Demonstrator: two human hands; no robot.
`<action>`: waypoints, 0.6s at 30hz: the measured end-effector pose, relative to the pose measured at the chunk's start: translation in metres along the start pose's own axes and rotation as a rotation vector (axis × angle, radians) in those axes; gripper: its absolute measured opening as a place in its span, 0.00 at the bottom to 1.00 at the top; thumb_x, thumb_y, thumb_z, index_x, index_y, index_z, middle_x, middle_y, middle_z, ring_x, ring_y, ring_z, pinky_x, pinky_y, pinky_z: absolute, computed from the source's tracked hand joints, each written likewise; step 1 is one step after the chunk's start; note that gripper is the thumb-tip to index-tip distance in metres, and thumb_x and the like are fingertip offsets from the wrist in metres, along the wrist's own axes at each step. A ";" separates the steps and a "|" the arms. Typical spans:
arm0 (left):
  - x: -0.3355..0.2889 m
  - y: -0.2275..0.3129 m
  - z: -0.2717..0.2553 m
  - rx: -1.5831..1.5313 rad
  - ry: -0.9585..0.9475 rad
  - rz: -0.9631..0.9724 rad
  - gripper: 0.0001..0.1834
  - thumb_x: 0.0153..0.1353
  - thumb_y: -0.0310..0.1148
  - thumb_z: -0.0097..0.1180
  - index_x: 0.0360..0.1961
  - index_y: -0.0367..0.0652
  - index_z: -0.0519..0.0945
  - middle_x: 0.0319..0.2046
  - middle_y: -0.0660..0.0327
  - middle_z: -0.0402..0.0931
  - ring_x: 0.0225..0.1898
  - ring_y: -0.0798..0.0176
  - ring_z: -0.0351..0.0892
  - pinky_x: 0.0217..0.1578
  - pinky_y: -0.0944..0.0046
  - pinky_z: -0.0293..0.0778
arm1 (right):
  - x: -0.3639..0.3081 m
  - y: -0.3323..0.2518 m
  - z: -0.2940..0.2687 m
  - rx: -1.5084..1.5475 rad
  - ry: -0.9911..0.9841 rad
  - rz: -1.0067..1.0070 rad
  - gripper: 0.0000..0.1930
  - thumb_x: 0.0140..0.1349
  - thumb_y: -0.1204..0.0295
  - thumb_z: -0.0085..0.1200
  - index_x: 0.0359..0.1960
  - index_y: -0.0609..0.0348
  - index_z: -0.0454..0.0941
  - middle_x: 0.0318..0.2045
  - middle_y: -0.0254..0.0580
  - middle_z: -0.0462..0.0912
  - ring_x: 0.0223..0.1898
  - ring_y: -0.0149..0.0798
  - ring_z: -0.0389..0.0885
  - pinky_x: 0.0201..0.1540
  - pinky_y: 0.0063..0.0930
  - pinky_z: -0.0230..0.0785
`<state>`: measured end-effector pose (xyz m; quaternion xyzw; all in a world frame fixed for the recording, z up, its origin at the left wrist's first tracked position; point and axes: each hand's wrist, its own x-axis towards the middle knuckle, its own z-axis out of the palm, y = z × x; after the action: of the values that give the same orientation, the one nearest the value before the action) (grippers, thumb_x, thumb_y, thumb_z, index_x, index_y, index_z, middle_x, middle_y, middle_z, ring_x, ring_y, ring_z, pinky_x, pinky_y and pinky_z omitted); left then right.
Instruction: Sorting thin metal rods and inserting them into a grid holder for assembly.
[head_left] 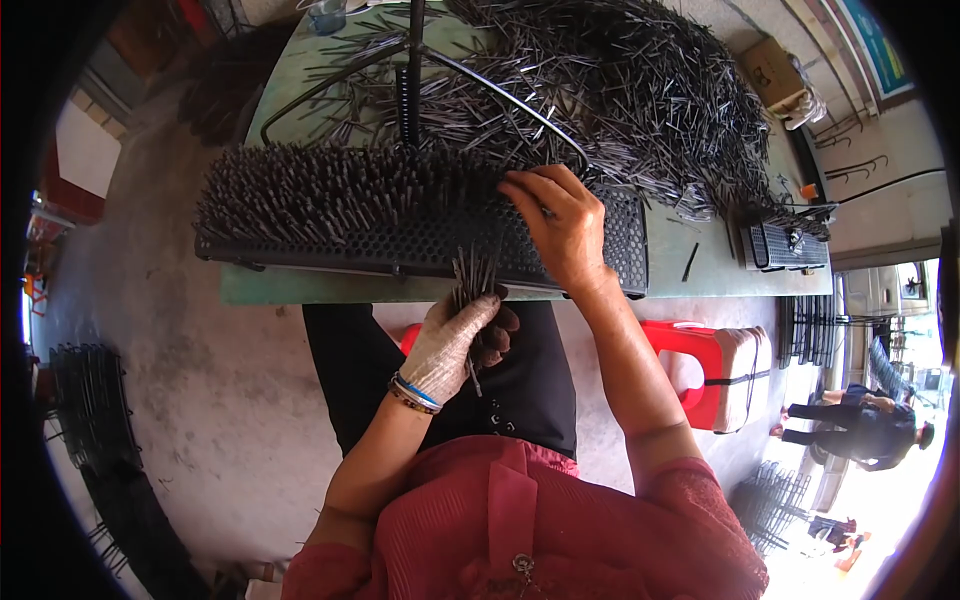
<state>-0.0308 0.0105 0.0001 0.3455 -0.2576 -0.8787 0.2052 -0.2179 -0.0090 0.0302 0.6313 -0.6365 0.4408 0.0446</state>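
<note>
My left hand point(452, 345), in a pale knitted glove with dark fingers, is closed around a bundle of thin dark rods point(472, 272) that stick up from the fist. My bare right hand point(562, 222) is over a long black perforated rack point(622, 238), its thumb and fingertips pinched together. Whatever lies in that pinch is too small or too dark to tell. Many similar rods point(290, 195) stand upright in the rack's holes, densely on the left part, while the holes at the right end show bare.
A big heap of loose rods point(640, 90) covers the green table point(690, 245) behind the rack. A black metal frame point(415, 60) rises behind the rack. A second perforated rack point(780, 245) is at the right. Below are a red stool point(690, 360) and a distant person point(860, 425).
</note>
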 end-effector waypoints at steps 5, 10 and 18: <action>0.000 0.002 0.000 -0.012 -0.015 0.000 0.10 0.65 0.33 0.53 0.42 0.38 0.73 0.29 0.55 0.80 0.23 0.69 0.78 0.19 0.73 0.74 | 0.002 0.002 0.001 0.015 0.013 0.039 0.07 0.54 0.77 0.63 0.36 0.61 0.84 0.32 0.43 0.82 0.31 0.42 0.82 0.33 0.29 0.74; 0.000 0.002 -0.001 -0.023 -0.026 -0.001 0.10 0.65 0.32 0.52 0.43 0.38 0.73 0.30 0.55 0.80 0.23 0.68 0.79 0.20 0.73 0.74 | 0.007 0.002 -0.002 0.033 0.004 0.089 0.07 0.54 0.74 0.63 0.34 0.63 0.82 0.31 0.44 0.80 0.29 0.48 0.81 0.31 0.34 0.73; 0.001 0.001 -0.003 -0.012 -0.039 -0.007 0.11 0.65 0.32 0.52 0.45 0.38 0.73 0.30 0.55 0.80 0.23 0.68 0.78 0.20 0.73 0.74 | 0.010 0.000 -0.001 0.012 -0.067 0.027 0.07 0.55 0.76 0.62 0.35 0.62 0.84 0.32 0.44 0.81 0.29 0.43 0.82 0.31 0.30 0.73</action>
<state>-0.0294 0.0084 -0.0014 0.3278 -0.2553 -0.8876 0.1989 -0.2207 -0.0158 0.0372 0.6371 -0.6437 0.4237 0.0135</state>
